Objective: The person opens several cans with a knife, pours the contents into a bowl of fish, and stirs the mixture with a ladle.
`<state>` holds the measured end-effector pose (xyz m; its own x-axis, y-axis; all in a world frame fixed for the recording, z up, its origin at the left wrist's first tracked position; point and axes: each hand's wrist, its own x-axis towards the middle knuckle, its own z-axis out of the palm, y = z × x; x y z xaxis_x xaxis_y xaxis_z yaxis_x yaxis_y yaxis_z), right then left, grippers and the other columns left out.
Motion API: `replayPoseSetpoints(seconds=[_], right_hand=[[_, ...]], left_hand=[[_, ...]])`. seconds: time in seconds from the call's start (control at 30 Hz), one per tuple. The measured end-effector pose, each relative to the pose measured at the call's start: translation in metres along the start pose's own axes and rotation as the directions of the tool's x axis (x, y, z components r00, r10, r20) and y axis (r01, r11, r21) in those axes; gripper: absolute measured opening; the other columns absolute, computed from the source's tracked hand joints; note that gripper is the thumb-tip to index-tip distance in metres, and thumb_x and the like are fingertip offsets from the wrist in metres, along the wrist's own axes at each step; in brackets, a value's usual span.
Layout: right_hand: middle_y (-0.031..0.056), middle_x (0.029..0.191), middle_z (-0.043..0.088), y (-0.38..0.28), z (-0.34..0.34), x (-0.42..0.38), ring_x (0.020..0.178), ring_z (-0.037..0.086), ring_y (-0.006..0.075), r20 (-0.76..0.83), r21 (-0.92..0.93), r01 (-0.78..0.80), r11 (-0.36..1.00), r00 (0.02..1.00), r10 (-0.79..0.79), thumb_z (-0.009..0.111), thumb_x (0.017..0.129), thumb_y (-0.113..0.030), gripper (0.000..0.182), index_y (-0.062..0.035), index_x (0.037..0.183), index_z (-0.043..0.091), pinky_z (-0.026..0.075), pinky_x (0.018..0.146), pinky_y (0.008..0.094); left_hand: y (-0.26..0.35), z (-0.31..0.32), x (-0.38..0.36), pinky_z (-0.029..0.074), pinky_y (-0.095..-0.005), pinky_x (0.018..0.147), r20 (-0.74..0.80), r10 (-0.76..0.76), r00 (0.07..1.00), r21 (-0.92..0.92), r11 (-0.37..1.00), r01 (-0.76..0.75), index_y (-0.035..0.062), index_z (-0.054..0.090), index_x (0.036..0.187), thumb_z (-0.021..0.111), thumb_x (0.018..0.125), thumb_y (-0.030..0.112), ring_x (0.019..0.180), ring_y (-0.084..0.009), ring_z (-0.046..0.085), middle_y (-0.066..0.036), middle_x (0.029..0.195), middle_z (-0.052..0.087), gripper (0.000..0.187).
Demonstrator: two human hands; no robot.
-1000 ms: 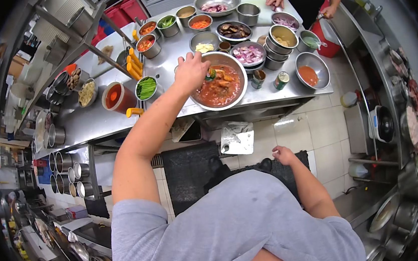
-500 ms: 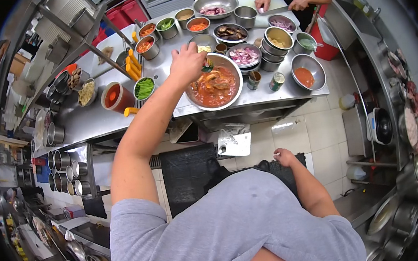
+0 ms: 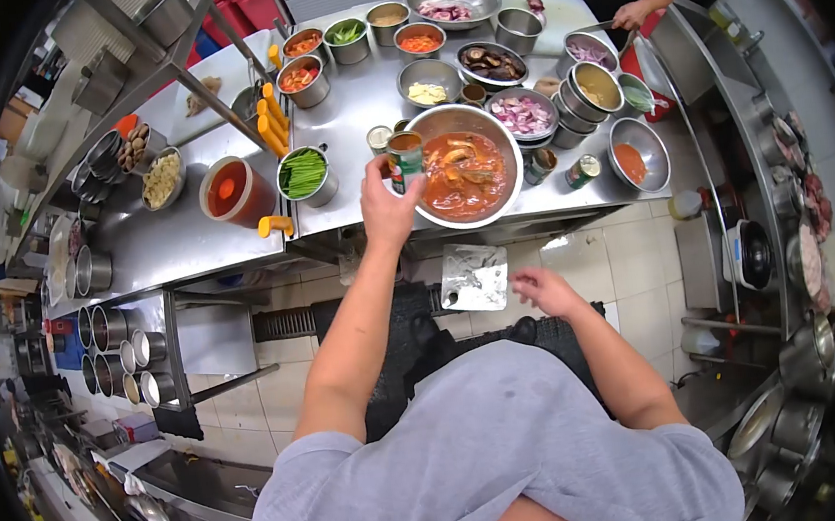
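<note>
My left hand [image 3: 390,201] is wrapped around an open can [image 3: 407,161] with a green label, held about upright at the left rim of a large metal bowl [image 3: 515,176]. The inside of the can's top looks reddish brown. Red sauce [image 3: 467,195] with brownish pieces fills the bowl. Another can [image 3: 380,138] stands just behind the held one. To the bowl's right are an opened can [image 3: 541,162] and a green-labelled can [image 3: 585,172]. Below the table edge, my right hand [image 3: 546,291] hangs in the air, fingers loosely apart, holding nothing.
Left of the bowl stand a pot of cut green vegetables [image 3: 305,178] and a plastic tub of red liquid [image 3: 238,192]. Behind are chopped onions [image 3: 522,115] and dark sliced pieces [image 3: 490,63]. Across the table, a co-worker's hand [image 3: 630,15] holds a knife.
My left hand has drawn the can back from over the bowl to its left rim and turned it upright. My right hand has risen and shifted left. The co-worker's hands have moved apart.
</note>
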<state>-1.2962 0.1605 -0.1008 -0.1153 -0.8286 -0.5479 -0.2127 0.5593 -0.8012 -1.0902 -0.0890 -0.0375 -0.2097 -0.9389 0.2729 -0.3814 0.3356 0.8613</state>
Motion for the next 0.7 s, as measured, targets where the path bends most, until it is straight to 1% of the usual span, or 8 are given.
replayPoseSetpoints(seconds=[0.13,0.23,0.3,0.43,0.47,0.57,0.63,0.7], right_hand=[[0.0077,0.094,0.067,-0.096,0.022,0.027,0.079,0.063,0.0134,-0.094,-0.065,0.377,0.924,0.92,-0.382,0.062,0.095,-0.018,0.032,-0.0024,0.123,0.061,0.051,0.072,0.0296],[0.0079,0.11,0.065,-0.156,0.039,0.04,0.09,0.064,0.0168,-0.194,-0.024,0.386,0.922,0.903,-0.383,0.06,0.096,-0.018,0.04,-0.0067,0.134,0.053,0.053,0.076,0.0336],[0.0085,0.124,0.061,-0.176,0.047,0.054,0.101,0.064,0.0213,-0.206,0.588,0.356,0.726,0.934,-0.291,0.058,0.099,-0.021,0.048,-0.0123,0.143,0.042,0.056,0.08,0.0377],[0.0106,0.13,0.056,-0.173,0.042,0.075,0.107,0.063,0.0246,0.0,0.935,0.1,0.341,0.959,-0.283,0.057,0.1,-0.023,0.049,-0.0126,0.144,0.038,0.058,0.081,0.0396],[0.0114,0.13,0.056,-0.174,0.037,0.079,0.106,0.063,0.0238,-0.119,0.913,0.226,0.339,0.943,-0.309,0.058,0.101,-0.024,0.048,-0.0111,0.142,0.039,0.059,0.082,0.0384],[0.0148,0.122,0.06,-0.185,0.013,0.091,0.106,0.063,0.0262,-0.491,0.632,0.547,0.549,0.831,-0.262,0.062,0.097,-0.022,0.046,-0.0051,0.136,0.044,0.057,0.087,0.0421],[0.0188,0.121,0.061,-0.19,-0.012,0.098,0.111,0.061,0.0325,-0.569,-0.419,0.443,0.792,0.551,-0.61,0.069,0.09,-0.02,0.05,-0.0015,0.132,0.049,0.051,0.094,0.0432],[0.0203,0.123,0.06,-0.197,-0.019,0.1,0.114,0.06,0.0347,-0.511,-0.535,0.389,0.75,0.558,-0.654,0.07,0.088,-0.02,0.051,-0.0016,0.131,0.051,0.048,0.096,0.0428]], left_hand=[[0.003,-0.006,-0.007,0.05,-0.0374,0.093,0.072,0.108,0.992,-0.315,0.946,-0.08,0.0024,0.051,0.126,0.078,0.079,0.009,0.11,-0.0257,0.062,-0.014,0.123,0.062,0.055],[-0.003,-0.002,-0.009,0.049,-0.0368,0.099,0.065,0.235,0.97,-0.454,0.872,-0.18,0.0035,0.047,0.128,0.076,0.082,0.005,0.121,-0.0259,0.059,-0.015,0.134,0.058,0.055],[0.003,-0.003,-0.015,0.048,-0.0371,0.101,0.085,0.225,0.971,-0.616,0.777,-0.126,0.0038,0.045,0.127,0.076,0.082,0.005,0.123,-0.0266,0.058,-0.017,0.134,0.058,0.055],[0.019,-0.011,-0.007,0.046,-0.0381,0.105,0.451,0.088,0.888,-0.543,0.817,0.195,0.0033,0.041,0.139,0.078,0.08,0.005,0.126,-0.0276,0.056,-0.02,0.138,0.053,0.07],[0.014,-0.01,0.003,0.045,-0.0398,0.106,0.474,0.177,0.862,-0.427,0.903,0.049,0.0036,0.036,0.147,0.079,0.079,0.005,0.131,-0.0289,0.051,-0.018,0.141,0.05,0.081],[-0.011,-0.007,0.015,0.045,-0.0419,0.106,0.432,0.097,0.897,-0.605,0.769,0.208,0.0045,0.036,0.148,0.079,0.079,0.005,0.135,-0.0308,0.046,-0.016,0.143,0.048,0.082],[-0.042,-0.015,0.019,0.048,-0.041,0.103,0.428,0.033,0.903,-0.642,0.714,0.278,0.0041,0.038,0.147,0.076,0.08,0.003,0.134,-0.0298,0.047,-0.014,0.144,0.047,0.077],[-0.066,-0.027,0.022,0.051,-0.0356,0.099,0.324,-0.111,0.939,-0.638,0.708,0.304,0.0041,0.04,0.144,0.07,0.083,-0.001,0.127,-0.0248,0.051,-0.012,0.142,0.048,0.068]])
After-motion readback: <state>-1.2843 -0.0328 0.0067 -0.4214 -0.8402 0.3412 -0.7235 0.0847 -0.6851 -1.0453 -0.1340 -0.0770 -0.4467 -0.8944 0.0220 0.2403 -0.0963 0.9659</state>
